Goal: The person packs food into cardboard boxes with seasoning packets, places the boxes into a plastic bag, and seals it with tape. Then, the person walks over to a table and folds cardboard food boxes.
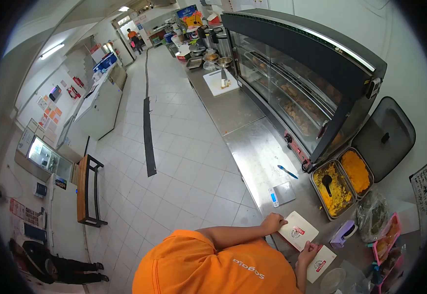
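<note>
My left hand [273, 223] is closed on the edge of a cream-white printed carton [297, 231] with a red and black logo. My right hand [308, 253] is at the lower corner of the same carton, with fingers bent around something; what they grip is partly hidden. A second printed carton [321, 264] lies just beside my right hand. Beyond the first carton sits a small digital scale [283, 194]. A blue pen [287, 171] rests farther along the steel counter [252, 147].
A metal tray of yellow food [338, 201] with a black spoon [327, 185] stands beside a tray of orange food [356, 171]. A purple tape dispenser [342, 234] is near the cartons. A glass display warmer [296, 83] lines the wall. A wooden bench [83, 188] stands across the floor.
</note>
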